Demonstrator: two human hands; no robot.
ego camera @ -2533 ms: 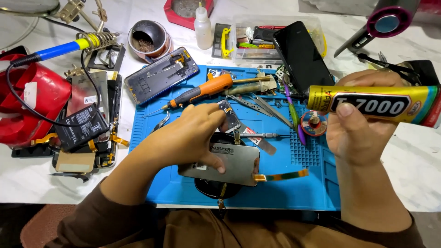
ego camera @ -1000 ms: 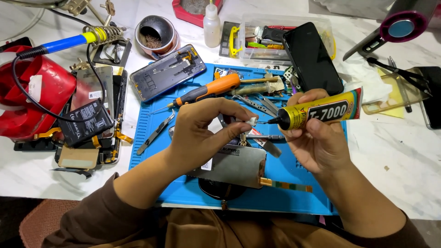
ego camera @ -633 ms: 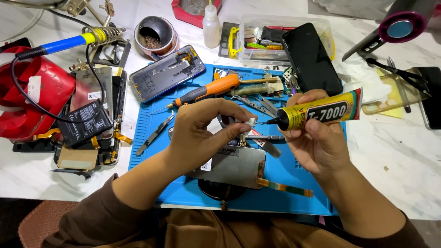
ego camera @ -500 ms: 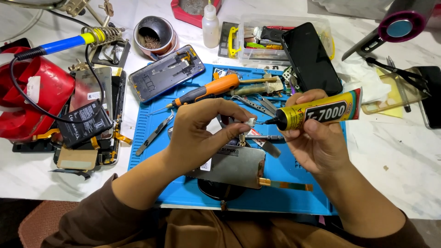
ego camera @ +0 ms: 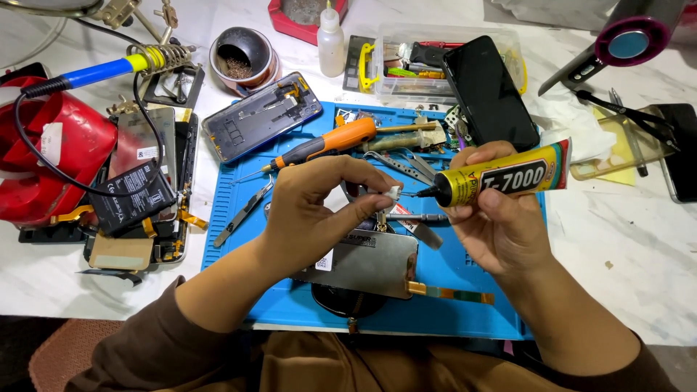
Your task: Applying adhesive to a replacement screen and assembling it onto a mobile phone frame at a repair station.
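Note:
My right hand (ego camera: 501, 218) holds a yellow glue tube (ego camera: 508, 178) level, its black needle nozzle pointing left. My left hand (ego camera: 319, 207) pinches a small white piece (ego camera: 393, 193) between thumb and forefinger, right at the nozzle tip. Both hands hover over a blue work mat (ego camera: 305, 305). Under them lies a phone display panel (ego camera: 367, 258), face down, with an orange flex cable (ego camera: 450, 292) sticking out to the right.
On the mat lie an orange screwdriver (ego camera: 327, 144), tweezers (ego camera: 243, 213) and small metal tools. A phone frame (ego camera: 261, 116), a black phone (ego camera: 488, 91), a clear parts box (ego camera: 406, 69), a white bottle (ego camera: 332, 40), a red object (ego camera: 51, 160) and a soldering iron (ego camera: 94, 72) surround it.
Earlier my left hand rested on the display panel and my right held the tube up at the right. Since then both hands met over the mat; in the last second they hardly moved.

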